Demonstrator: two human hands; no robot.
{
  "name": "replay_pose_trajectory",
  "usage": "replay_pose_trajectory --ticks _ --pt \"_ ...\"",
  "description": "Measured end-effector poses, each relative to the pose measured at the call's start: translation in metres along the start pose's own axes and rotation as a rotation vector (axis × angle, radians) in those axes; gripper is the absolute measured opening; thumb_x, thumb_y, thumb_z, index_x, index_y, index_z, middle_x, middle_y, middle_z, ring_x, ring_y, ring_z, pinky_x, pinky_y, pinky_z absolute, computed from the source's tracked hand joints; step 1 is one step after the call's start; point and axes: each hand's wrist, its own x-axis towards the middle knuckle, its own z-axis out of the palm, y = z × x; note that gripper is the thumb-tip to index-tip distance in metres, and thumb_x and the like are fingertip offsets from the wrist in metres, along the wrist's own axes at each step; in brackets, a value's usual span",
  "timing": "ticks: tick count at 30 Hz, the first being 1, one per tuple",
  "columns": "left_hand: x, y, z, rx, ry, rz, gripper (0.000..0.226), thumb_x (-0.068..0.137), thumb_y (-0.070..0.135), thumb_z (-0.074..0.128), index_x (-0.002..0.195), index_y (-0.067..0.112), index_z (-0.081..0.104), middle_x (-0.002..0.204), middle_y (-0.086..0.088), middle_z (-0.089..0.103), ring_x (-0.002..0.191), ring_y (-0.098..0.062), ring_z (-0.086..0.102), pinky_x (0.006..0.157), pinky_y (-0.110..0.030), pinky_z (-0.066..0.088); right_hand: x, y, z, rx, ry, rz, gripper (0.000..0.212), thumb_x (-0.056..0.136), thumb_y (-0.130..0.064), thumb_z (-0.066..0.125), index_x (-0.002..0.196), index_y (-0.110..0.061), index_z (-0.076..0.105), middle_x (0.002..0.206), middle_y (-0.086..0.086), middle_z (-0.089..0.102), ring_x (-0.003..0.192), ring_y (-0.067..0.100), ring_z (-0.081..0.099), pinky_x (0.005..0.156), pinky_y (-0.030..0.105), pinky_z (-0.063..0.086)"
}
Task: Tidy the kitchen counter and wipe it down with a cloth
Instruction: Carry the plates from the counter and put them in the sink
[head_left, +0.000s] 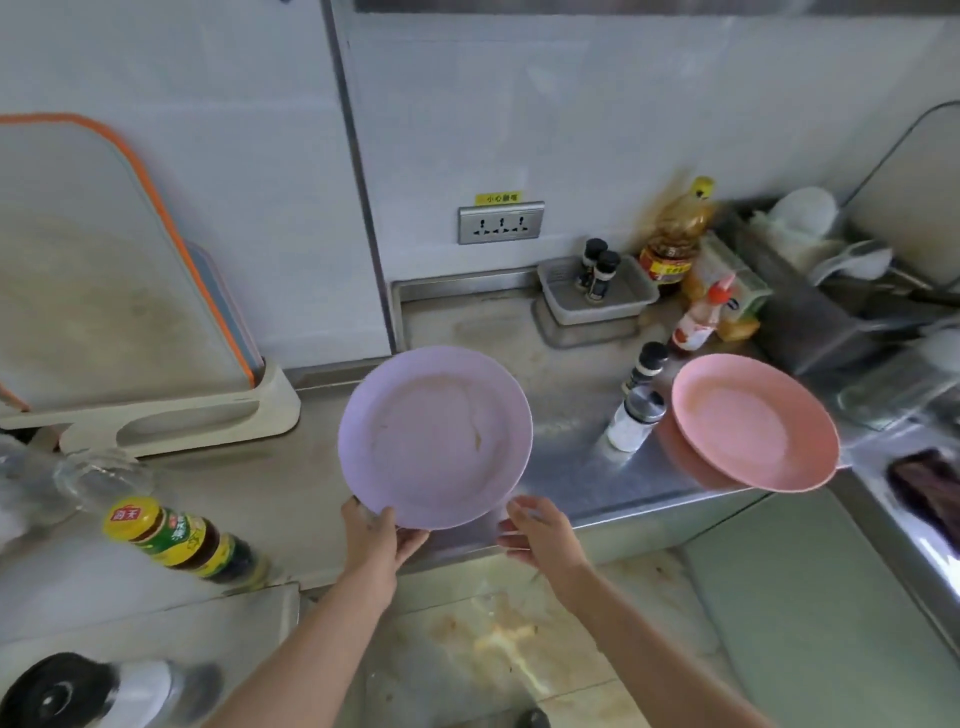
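A lilac plate (435, 436) with brown smears is held tilted above the steel counter (291, 483). My left hand (376, 535) grips its near rim, thumb on top. Just to the right of that rim, my right hand (540, 532) has loosely curled fingers, and whether it touches the plate is unclear. A pink plate (753, 421) sits at the counter's right end, partly over the front edge. No cloth is in view.
Cutting boards in a rack (156, 405) stand at left. A sauce bottle (179, 538) lies on the counter near the front. Shakers (636, 421), a grey tray (597, 291), oil bottle (675, 234) and red-capped bottle (701, 317) crowd the back right. A sink (924, 483) is at right.
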Motion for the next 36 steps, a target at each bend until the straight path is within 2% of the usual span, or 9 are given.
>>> replay_pose_trajectory --ticks 5,9,13,15,19,23,26,33,36 --pt "-0.033 0.038 0.065 0.006 -0.098 0.14 0.042 0.093 0.009 0.047 0.13 0.024 0.032 0.086 -0.009 0.059 0.072 -0.026 0.063 0.055 -0.026 0.058 -0.015 -0.021 -0.105 0.043 0.162 -0.051 0.012 0.096 -0.016 0.049 0.086 -0.012 0.055 0.071 0.005 0.063 0.056 0.014 0.061 0.052 0.023 0.042" --pt "-0.048 0.056 0.13 0.045 -0.2 0.237 0.042 0.093 0.01 0.047 0.131 0.021 0.033 0.087 -0.013 0.063 0.054 -0.02 0.068 0.047 -0.023 0.055 -0.008 -0.032 -0.206 0.155 0.421 -0.018 0.015 0.093 -0.01 0.047 0.08 -0.008 0.054 0.068 0.009 0.06 0.054 0.019 0.056 0.05 0.022 0.041" --pt "-0.059 0.036 0.198 0.099 -0.224 0.221 0.046 0.093 0.012 0.049 0.134 0.025 0.032 0.095 -0.016 0.064 0.071 -0.028 0.068 0.049 -0.025 0.056 0.018 -0.032 -0.299 0.214 0.612 0.102 0.015 0.086 0.001 0.043 0.074 -0.003 0.05 0.061 0.012 0.056 0.038 0.018 0.052 0.034 0.015 0.038" --pt "-0.066 0.026 0.221 0.11 -0.226 0.216 0.045 0.093 0.011 0.047 0.133 0.025 0.031 0.099 -0.019 0.064 0.074 -0.029 0.068 0.05 -0.026 0.056 0.031 -0.027 -0.322 0.22 0.604 0.158 0.009 0.084 -0.001 0.051 0.075 0.0 0.052 0.057 0.012 0.052 0.03 0.016 0.046 0.034 0.015 0.036" --pt "-0.076 -0.002 0.265 0.111 -0.198 0.204 0.044 0.092 0.008 0.047 0.132 0.022 0.033 0.097 -0.021 0.065 0.066 -0.028 0.07 0.049 -0.026 0.056 0.058 -0.022 -0.349 0.35 0.525 0.171 0.026 0.088 -0.019 0.062 0.071 -0.003 0.051 0.066 0.014 0.054 0.024 0.011 0.046 0.031 0.014 0.037" --pt "-0.082 -0.018 0.282 0.125 -0.167 0.203 0.046 0.093 0.009 0.048 0.134 0.023 0.031 0.09 -0.018 0.064 0.07 -0.029 0.068 0.049 -0.025 0.056 0.075 -0.026 -0.352 0.419 0.457 0.155 0.021 0.092 -0.007 0.054 0.072 -0.001 0.051 0.067 0.015 0.056 0.029 0.01 0.054 0.034 0.017 0.046" --pt "-0.085 -0.025 0.285 0.165 -0.153 0.203 0.045 0.093 0.008 0.045 0.133 0.023 0.031 0.091 -0.018 0.062 0.071 -0.029 0.067 0.05 -0.024 0.057 0.08 -0.031 -0.353 0.44 0.484 0.152 0.02 0.089 0.006 0.045 0.071 0.004 0.051 0.067 0.014 0.056 0.045 0.024 0.059 0.039 0.021 0.05" --pt "-0.089 -0.022 0.275 0.248 -0.161 0.234 0.05 0.09 0.002 0.043 0.133 0.023 0.031 0.104 -0.019 0.061 0.075 -0.031 0.067 0.06 -0.027 0.055 0.053 -0.027 -0.371 0.469 0.492 0.087 0.018 0.086 0.009 0.043 0.073 0.006 0.054 0.068 0.016 0.061 0.046 0.02 0.064 0.059 0.029 0.059" --pt "-0.089 -0.018 0.278 0.293 -0.193 0.233 0.052 0.089 0.002 0.044 0.135 0.023 0.032 0.107 -0.019 0.062 0.076 -0.032 0.069 0.057 -0.028 0.056 0.019 -0.024 -0.391 0.45 0.534 0.031 0.014 0.089 0.007 0.046 0.078 0.004 0.054 0.073 0.018 0.062 0.047 0.018 0.065 0.053 0.026 0.058"
